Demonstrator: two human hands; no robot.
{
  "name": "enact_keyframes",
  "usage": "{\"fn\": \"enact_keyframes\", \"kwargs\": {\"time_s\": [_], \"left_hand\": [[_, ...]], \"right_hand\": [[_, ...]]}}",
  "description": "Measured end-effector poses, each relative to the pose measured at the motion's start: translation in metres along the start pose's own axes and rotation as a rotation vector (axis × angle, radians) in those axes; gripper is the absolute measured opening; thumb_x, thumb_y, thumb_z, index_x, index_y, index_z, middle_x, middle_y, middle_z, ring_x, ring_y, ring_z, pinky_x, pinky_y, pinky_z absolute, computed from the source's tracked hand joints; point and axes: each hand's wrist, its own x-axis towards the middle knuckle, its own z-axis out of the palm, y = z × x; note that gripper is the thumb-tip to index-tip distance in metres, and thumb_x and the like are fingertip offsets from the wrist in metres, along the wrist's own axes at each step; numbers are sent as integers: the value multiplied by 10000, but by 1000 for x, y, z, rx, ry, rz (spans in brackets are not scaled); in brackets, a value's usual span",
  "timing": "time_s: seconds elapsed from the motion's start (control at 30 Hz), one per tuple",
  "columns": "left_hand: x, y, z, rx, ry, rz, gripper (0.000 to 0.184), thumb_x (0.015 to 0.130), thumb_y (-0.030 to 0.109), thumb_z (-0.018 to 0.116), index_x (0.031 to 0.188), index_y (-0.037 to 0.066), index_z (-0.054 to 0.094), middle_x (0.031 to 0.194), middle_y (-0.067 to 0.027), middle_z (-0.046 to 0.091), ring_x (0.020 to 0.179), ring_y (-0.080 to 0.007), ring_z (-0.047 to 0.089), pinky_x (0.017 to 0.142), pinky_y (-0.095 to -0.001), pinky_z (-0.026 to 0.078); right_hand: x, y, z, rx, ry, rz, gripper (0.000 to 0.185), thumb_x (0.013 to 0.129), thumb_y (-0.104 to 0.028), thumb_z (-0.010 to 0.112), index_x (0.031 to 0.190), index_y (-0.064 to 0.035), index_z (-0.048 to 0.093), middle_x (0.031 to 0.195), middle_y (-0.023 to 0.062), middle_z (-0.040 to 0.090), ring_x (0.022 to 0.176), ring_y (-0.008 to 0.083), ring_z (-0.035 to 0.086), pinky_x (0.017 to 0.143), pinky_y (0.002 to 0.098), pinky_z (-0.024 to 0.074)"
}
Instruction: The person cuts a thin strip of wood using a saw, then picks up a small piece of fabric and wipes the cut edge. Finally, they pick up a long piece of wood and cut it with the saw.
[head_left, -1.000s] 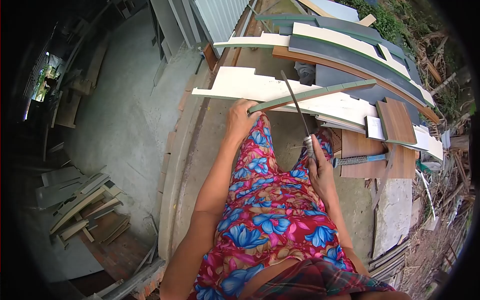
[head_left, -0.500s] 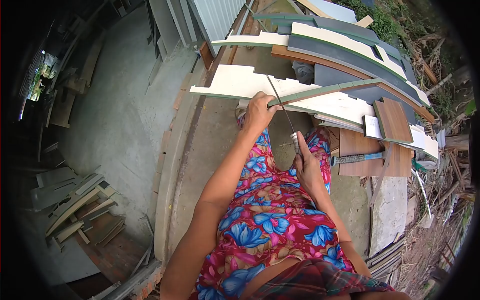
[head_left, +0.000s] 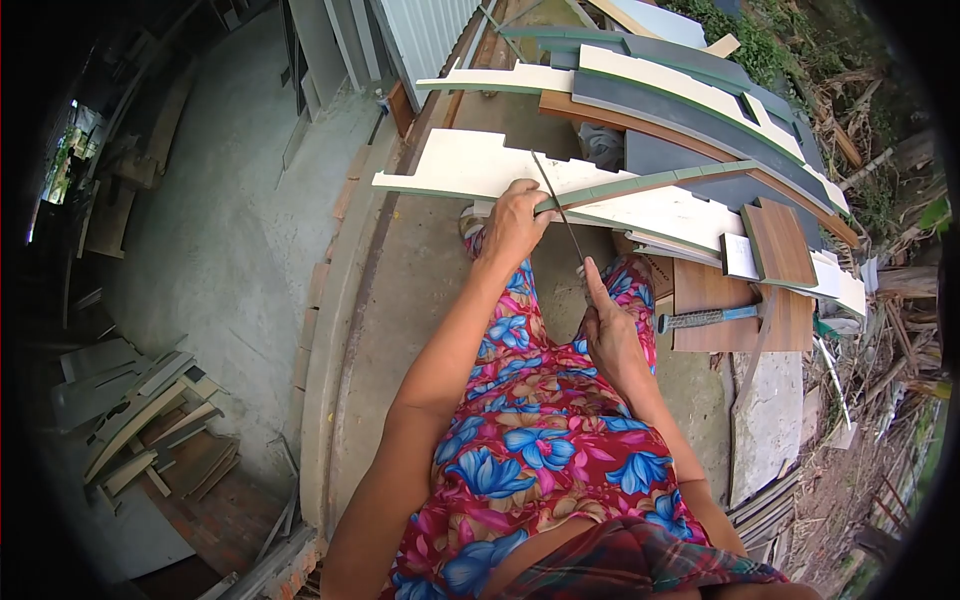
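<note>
My left hand (head_left: 516,222) is closed round the near end of a narrow strip (head_left: 640,184) with a green face and brown edge, which slants up to the right. In my right hand (head_left: 612,335) is the handle of a long thin dark blade (head_left: 556,196); whether it is a saw, file or knife I cannot tell. The blade crosses the strip just right of my left fingers. My right fingers cover most of the handle. Underneath lies a cream board (head_left: 465,165) with a notched edge and green side.
To the right, a hammer (head_left: 710,317) with a blue shaft rests on a brown wood-grain panel (head_left: 700,285). Grey and cream boards (head_left: 690,92) are stacked ahead. Offcuts (head_left: 150,410) lie at lower left, and a raised kerb (head_left: 335,330) runs along my left side.
My right hand has shifted slightly up along the tool, its thumb side now covering the pale part of the handle. The left hand keeps its hold. The view has shifted a little.
</note>
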Motion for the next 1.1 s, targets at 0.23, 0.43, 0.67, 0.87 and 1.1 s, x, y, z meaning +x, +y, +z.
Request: {"fn": "enact_keyframes", "kwargs": {"time_s": [0.23,0.43,0.67,0.87,1.1], "left_hand": [[5,8,-10,-16,-84,-33,279,745,71,781,993,-34,709,1119,-228,674,984,-386,661,863,-406,528],[8,8,-11,-18,-119,-37,246,736,43,766,962,-36,705,1009,-216,687,946,-396,657,817,-416,531],[8,9,-11,-26,-95,-53,239,740,38,757,960,-39,707,1009,-228,689,958,-407,658,836,-422,531],[7,5,-7,-21,-83,-58,242,742,49,761,963,-36,710,1024,-236,689,964,-409,661,847,-422,530],[10,3,-7,1,-104,-58,242,734,37,754,960,-34,705,974,-234,684,913,-400,665,796,-410,528]], "right_hand": [[8,-5,0,-48,-13,19,777,810,101,498,1541,-60,286,847,297,606,736,431,619,709,479,491],[69,5,20,-170,44,-76,726,848,84,463,1535,-45,267,923,359,619,818,495,627,743,499,497],[57,7,19,-95,20,-85,766,798,97,489,1525,-13,273,939,366,623,882,499,635,784,528,497],[-4,5,-4,-50,-11,-93,732,808,109,472,1509,5,293,972,354,633,881,486,638,766,516,501],[86,3,17,-138,-57,-19,707,863,107,425,1531,-3,219,1205,341,590,1031,483,611,855,471,499]]}}
